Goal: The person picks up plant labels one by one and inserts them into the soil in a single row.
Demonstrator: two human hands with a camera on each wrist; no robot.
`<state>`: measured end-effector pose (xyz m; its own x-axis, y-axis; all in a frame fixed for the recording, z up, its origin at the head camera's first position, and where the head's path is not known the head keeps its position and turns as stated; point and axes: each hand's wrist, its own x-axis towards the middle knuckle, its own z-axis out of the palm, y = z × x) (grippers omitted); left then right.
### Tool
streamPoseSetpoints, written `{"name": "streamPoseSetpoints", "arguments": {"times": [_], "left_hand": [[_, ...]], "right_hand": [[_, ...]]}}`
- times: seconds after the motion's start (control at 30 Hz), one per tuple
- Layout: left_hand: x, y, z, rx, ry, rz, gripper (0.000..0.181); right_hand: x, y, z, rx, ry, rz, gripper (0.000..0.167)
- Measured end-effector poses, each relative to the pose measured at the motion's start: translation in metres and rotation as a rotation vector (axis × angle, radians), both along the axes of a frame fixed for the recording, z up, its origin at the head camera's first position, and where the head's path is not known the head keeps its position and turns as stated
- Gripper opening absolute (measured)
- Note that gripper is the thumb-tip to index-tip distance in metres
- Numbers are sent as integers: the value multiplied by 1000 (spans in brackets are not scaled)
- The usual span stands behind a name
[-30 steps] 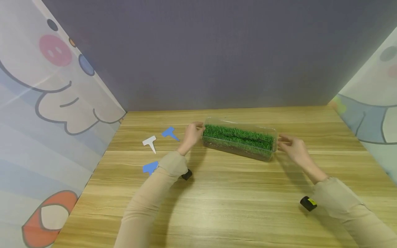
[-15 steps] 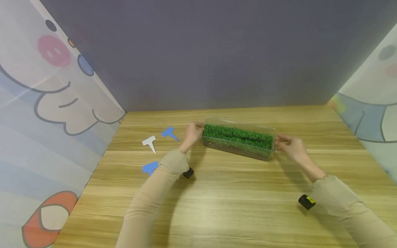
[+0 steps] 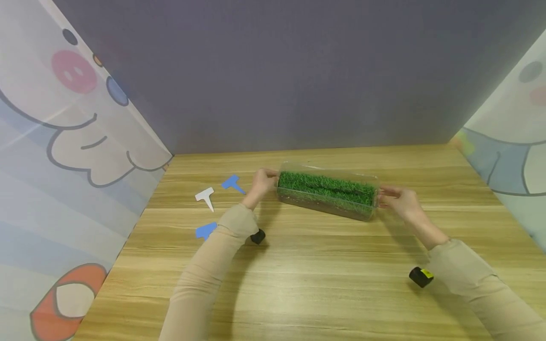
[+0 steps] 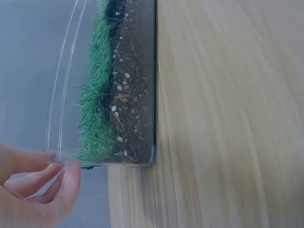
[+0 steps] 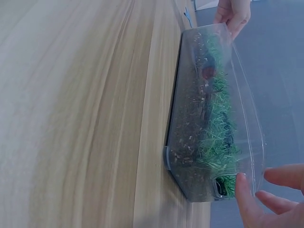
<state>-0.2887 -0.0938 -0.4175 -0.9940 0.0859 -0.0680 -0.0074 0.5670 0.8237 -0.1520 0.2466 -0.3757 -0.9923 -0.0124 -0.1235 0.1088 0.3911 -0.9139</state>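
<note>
A clear plastic planter box (image 3: 326,203), filled with dark soil and two rows of green grass (image 3: 328,183), sits slightly slanted on the table. My left hand (image 3: 263,183) has its fingertips and thumb at the box's left end, near the upper rim in the left wrist view. At the other end, the fingertips of my right hand (image 3: 403,202) touch the end wall. The right thumb (image 5: 243,190) and fingers look fairly straight and spread in the right wrist view. Neither hand's fingers are wrapped around the box.
A white T-shaped plant label (image 3: 205,196) and a blue one (image 3: 233,183) lie left of the left hand. Another blue label (image 3: 206,230) is partly covered by the left sleeve. A grey wall (image 3: 298,76) stands behind the wooden table (image 3: 320,284).
My right hand has come slightly leftward against the planter box's end. The box has shifted a little to the left, and my left hand has moved slightly left with it.
</note>
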Motion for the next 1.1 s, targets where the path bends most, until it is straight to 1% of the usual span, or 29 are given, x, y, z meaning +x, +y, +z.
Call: {"name": "streamPoseSetpoints", "arguments": {"times": [0.07,0.1,0.13,0.17,0.2,0.27,0.3,0.33,0.37,0.4,0.47,0.57,0.6,0.77,0.93,1.1], "left_hand": [[29,6,36,24,-79,2,26],[42,8,50,39,-86,1,27],[49,8,57,54,-80,-13,28],[53,6,59,68,-69,-30,29],[55,4,59,78,-53,-50,29],[56,1,56,76,-20,-64,29],[53,-1,51,70,-5,-69,28],[49,-3,43,54,15,-72,26],[49,-3,42,40,13,-60,25],[48,-2,40,27,7,-45,24],[50,-2,40,34,-16,-23,23],[52,-3,39,68,-73,-3,24],[52,-4,38,87,-90,-3,24],[58,-11,40,158,-173,-7,28],[66,-16,42,217,-197,-24,29],[75,-19,42,205,-192,-17,28]], "right_hand": [[0,0,0,-11,-4,1,48],[0,0,0,-16,-5,3,48],[0,0,0,-18,-7,4,48],[-1,0,0,-30,-9,5,48],[-1,-1,1,-38,-12,5,48],[-1,-1,1,-45,-17,7,49],[-1,-1,1,-48,-20,7,49],[-1,-1,1,-53,-23,6,49],[-1,-1,1,-61,-28,6,50],[-1,0,1,-56,-32,6,50],[-1,0,1,-62,-42,7,50],[-1,0,2,-83,-66,13,51],[0,0,2,-91,-73,18,51],[-1,-1,3,-116,-110,33,52],[0,-1,3,-107,-134,41,53],[0,-3,4,-93,-146,57,53]]}}
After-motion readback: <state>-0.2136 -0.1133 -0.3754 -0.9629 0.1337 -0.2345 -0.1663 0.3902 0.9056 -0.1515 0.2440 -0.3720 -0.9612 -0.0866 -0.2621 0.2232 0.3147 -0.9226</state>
